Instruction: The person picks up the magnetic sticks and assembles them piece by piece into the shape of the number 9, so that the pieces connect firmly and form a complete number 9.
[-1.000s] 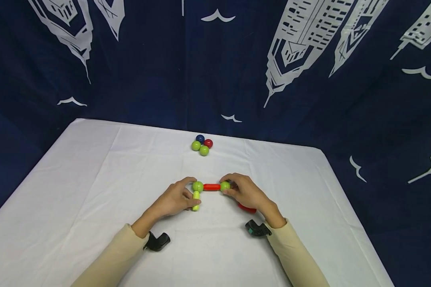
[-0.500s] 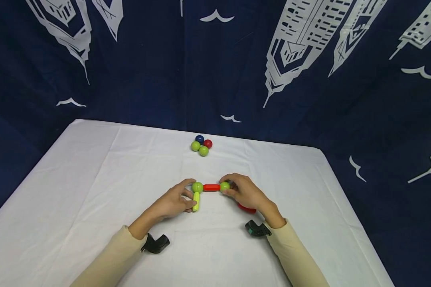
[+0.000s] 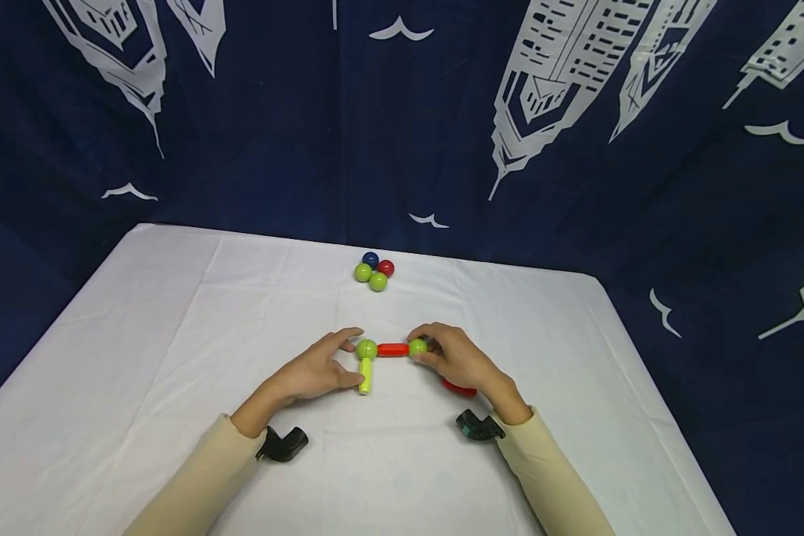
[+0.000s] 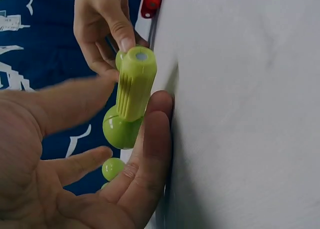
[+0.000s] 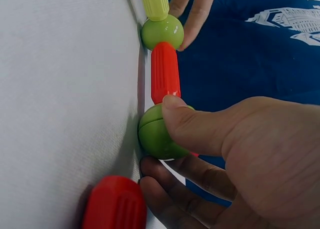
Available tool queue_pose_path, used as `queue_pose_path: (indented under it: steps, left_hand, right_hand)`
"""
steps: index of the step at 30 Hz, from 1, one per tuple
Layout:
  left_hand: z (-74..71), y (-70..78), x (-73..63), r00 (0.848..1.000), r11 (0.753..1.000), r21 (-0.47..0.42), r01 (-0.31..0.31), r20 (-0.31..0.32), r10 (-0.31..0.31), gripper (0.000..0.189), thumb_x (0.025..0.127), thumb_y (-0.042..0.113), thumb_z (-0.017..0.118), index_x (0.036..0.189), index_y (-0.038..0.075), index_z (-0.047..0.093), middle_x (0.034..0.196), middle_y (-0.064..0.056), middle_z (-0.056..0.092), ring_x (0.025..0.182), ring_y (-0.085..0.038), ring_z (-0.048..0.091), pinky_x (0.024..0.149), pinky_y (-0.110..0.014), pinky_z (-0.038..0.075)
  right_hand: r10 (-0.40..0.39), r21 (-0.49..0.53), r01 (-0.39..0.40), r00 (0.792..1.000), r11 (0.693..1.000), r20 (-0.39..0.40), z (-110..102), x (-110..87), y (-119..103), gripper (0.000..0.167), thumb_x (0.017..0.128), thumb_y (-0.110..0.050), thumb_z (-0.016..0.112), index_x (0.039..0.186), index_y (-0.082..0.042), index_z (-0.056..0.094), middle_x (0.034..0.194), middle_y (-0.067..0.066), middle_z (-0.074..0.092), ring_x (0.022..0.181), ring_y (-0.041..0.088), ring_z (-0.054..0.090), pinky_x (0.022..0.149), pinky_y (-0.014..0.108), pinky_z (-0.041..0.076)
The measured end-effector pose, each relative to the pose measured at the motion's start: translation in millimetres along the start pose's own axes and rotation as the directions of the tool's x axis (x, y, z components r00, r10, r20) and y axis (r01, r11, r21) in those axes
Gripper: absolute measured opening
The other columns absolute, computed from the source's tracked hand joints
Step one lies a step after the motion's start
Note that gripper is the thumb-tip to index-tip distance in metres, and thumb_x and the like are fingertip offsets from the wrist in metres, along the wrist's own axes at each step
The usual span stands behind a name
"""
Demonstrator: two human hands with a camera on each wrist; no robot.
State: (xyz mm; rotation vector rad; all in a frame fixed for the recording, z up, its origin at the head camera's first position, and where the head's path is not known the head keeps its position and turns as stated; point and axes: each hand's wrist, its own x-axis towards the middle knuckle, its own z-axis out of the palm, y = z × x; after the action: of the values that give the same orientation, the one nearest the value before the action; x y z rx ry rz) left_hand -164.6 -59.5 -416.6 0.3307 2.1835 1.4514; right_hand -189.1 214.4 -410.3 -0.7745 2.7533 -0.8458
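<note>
In the head view a yellow-green rod, a green ball, a red rod and a second green ball are joined in an L shape on the table. My right hand pinches the second ball between thumb and fingers; the right wrist view shows the thumb pressed on it. Spread beside the yellow-green rod, my left hand has its thumb close to the rod, and the left wrist view shows its fingers loosely around without a grip. Contact there is unclear.
Under my right wrist lies another red piece, partly hidden. Towards the back edge sit loose balls: blue, red and two green ones. A white cloth covers the table; a dark blue printed curtain hangs behind.
My left hand has loosened from the yellow-green rod; its fingers have spread and it has drawn slightly left. The right hand keeps its hold on the green ball.
</note>
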Motion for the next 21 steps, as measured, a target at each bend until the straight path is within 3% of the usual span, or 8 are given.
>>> queue_pose_path:
  steps: [5, 14, 21]
  left_hand:
    - [-4.4, 0.6, 8.7, 0.996, 0.997, -0.003, -0.083, 0.036, 0.083, 0.052, 0.099, 0.003, 0.060, 0.148, 0.005, 0.043, 0.138, -0.023, 0.043, 0.076, -0.016, 0.068, 0.074, -0.029, 0.057]
    - [-25.2, -9.0, 27.8, 0.981, 0.996, -0.024, -0.091, 0.169, 0.094, 0.036, 0.100, 0.005, 0.058, 0.136, 0.005, 0.055, 0.129, -0.020, 0.052, 0.078, -0.017, 0.068, 0.071, -0.027, 0.057]
    - [-27.2, -14.7, 36.8, 0.979, 0.995, -0.067, -0.078, 0.185, 0.089, 0.033, 0.100, 0.008, 0.060, 0.134, 0.009, 0.058, 0.127, -0.017, 0.051, 0.077, -0.017, 0.069, 0.071, -0.027, 0.060]
  right_hand:
    - [-0.001, 0.003, 0.001, 1.000, 1.000, 0.000, 0, -0.3, 1, 0.028, 0.094, -0.013, 0.071, 0.121, -0.009, 0.066, 0.113, 0.003, 0.068, 0.091, 0.014, 0.060, 0.083, 0.030, 0.054]
    - [0.005, 0.017, -0.005, 1.000, 1.000, 0.012, 2, 1.7, 0, 0.028, 0.094, -0.014, 0.071, 0.121, -0.009, 0.066, 0.112, 0.003, 0.068, 0.091, 0.014, 0.060, 0.083, 0.030, 0.054]
    - [-0.012, 0.056, 0.009, 0.998, 0.998, 0.056, -5, 2.6, 6, 0.032, 0.095, -0.019, 0.070, 0.125, -0.009, 0.065, 0.118, 0.004, 0.067, 0.097, 0.017, 0.062, 0.088, 0.035, 0.055]
